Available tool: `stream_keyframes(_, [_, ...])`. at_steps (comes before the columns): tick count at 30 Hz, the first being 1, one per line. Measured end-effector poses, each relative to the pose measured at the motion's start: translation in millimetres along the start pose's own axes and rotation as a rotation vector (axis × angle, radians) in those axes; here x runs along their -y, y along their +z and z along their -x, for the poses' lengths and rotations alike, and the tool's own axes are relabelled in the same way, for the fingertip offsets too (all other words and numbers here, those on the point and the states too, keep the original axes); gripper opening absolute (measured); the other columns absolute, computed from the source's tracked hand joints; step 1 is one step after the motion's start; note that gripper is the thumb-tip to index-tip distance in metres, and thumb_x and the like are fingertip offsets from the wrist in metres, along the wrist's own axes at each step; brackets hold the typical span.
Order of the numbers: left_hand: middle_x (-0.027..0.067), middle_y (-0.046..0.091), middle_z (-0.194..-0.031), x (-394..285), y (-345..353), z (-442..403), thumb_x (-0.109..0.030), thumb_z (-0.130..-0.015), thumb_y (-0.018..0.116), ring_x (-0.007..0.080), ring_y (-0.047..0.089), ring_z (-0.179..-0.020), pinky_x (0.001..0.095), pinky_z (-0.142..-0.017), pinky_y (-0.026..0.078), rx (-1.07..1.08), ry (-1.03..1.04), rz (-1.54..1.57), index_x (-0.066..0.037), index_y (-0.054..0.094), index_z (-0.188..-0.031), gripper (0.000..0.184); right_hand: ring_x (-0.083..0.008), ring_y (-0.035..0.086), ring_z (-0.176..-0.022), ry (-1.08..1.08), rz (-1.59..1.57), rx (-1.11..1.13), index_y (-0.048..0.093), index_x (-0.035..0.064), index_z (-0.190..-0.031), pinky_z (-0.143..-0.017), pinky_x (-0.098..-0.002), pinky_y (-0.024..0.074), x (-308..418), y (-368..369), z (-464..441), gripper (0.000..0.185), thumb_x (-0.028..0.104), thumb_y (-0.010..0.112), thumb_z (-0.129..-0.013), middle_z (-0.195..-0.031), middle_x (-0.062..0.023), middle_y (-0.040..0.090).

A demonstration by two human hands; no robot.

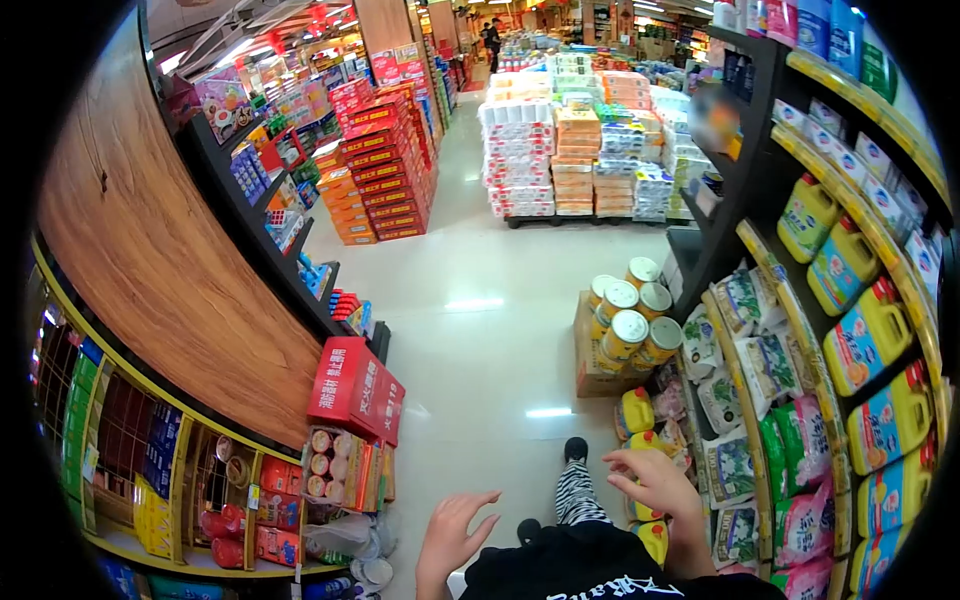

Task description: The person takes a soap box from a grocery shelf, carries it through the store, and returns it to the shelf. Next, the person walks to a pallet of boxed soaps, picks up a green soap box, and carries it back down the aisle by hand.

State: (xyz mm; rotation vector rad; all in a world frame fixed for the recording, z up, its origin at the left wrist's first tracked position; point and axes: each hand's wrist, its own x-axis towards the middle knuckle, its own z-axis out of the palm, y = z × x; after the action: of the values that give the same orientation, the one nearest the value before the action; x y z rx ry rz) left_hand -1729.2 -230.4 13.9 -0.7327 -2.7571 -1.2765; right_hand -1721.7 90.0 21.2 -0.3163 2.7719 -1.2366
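Note:
Low in the view, left of the dark shirt, my left hand (457,532) is raised over the floor with fingers apart and nothing in it. To the right, my right hand (655,482) hangs in the air, fingers spread and empty, near the yellow jugs (636,412) at the foot of the right shelves. Beyond it, several round cans with white lids (626,334) are stacked on a cardboard box (598,372). Neither hand visibly holds anything.
Pale tiled floor (470,350) runs ahead. A red box (357,390) stands at left by stocked shelves. Bags (770,368) and yellow bottles (868,345) fill the right shelves. Farther off are red cartons (385,170), stacked paper packs (517,155) and a person (493,45).

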Motion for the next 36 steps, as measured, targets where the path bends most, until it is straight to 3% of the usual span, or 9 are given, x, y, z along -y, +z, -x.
stream_keyframes(8, [0.0076, 0.067, -0.102, 7, 13, -111, -0.015, -0.081, 0.067, 0.0262, 0.062, -0.097, 0.0369, -0.086, 0.044, -0.079, -0.049, -0.025, -0.008, 0.062, -0.110, 0.030, -0.0266, 0.063, -0.088, -0.252, 0.114, 0.016, 0.059, 0.0052, -0.109, -0.076, -0.0369, 0.0457, -35, -56, -124, 0.032, 0.028, 0.060, -0.087, -0.091, -0.0113, 0.066])
stream_keyframes(12, [0.0070, 0.068, -0.102, 3, 20, -186, -0.015, -0.082, 0.067, 0.0251, 0.062, -0.097, 0.0367, -0.087, 0.044, -0.104, 0.003, 0.021, -0.009, 0.062, -0.111, 0.030, -0.0259, 0.063, -0.089, -0.219, 0.144, -0.046, 0.061, 0.0022, -0.108, -0.080, -0.0355, 0.0464, -45, -115, -169, 0.032, 0.022, 0.063, -0.084, -0.094, -0.0115, 0.067])
stream_keyframes(14, [0.0067, 0.068, -0.102, 4, 28, -226, -0.015, -0.082, 0.067, 0.0247, 0.062, -0.097, 0.0366, -0.087, 0.044, -0.080, 0.042, -0.012, -0.009, 0.062, -0.111, 0.031, -0.0265, 0.064, -0.084, -0.194, 0.211, -0.135, 0.062, 0.0015, -0.107, -0.076, -0.0359, 0.0474, -63, -135, -184, 0.031, 0.022, 0.064, -0.083, -0.091, -0.0123, 0.067])
stream_keyframes(17, [0.0063, 0.067, -0.102, 3, 44, -275, -0.016, -0.082, 0.067, 0.0241, 0.062, -0.097, 0.0364, -0.087, 0.044, -0.020, 0.087, 0.007, -0.010, 0.062, -0.113, 0.032, -0.0275, 0.065, -0.084, -0.156, 0.120, -0.090, 0.061, -0.0002, -0.108, -0.075, -0.0359, 0.0493, -94, -153, -200, 0.033, 0.022, 0.064, -0.084, -0.091, -0.0146, 0.067])
stream_keyframes(20, [0.0061, 0.067, -0.104, 1, 58, -310, -0.014, -0.082, 0.066, 0.0238, 0.062, -0.099, 0.0361, -0.088, 0.044, 0.044, 0.110, 0.076, -0.009, 0.061, -0.115, 0.033, -0.0276, 0.065, -0.086, -0.065, 0.066, -0.029, 0.061, 0.0010, -0.106, -0.075, -0.0361, 0.0501, -118, -162, -209, 0.031, 0.023, 0.063, -0.084, -0.093, -0.0144, 0.067])
stream_keyframes(29, [0.0077, 0.066, -0.109, 42, 82, -407, -0.014, -0.083, 0.064, 0.0256, 0.061, -0.102, 0.0361, -0.091, 0.045, 0.263, 0.123, 0.164, -0.009, 0.059, -0.118, 0.036, -0.0259, 0.064, -0.083, 0.099, 0.018, -0.155, 0.061, 0.0046, -0.107, -0.075, -0.0349, 0.0475, -176, -177, -248, 0.032, 0.027, 0.063, -0.084, -0.089, -0.0111, 0.067])
stream_keyframes(36, [0.0079, 0.066, -0.109, 82, 68, -518, -0.017, -0.085, 0.063, 0.0256, 0.061, -0.100, 0.0362, -0.092, 0.043, 0.375, 0.129, 0.411, -0.009, 0.055, -0.125, 0.041, -0.0274, 0.064, -0.086, 0.247, -0.055, -0.206, 0.061, 0.0043, -0.108, -0.077, -0.0360, 0.0470, -171, -197, -329, 0.033, 0.028, 0.062, -0.085, -0.090, -0.0124, 0.067])
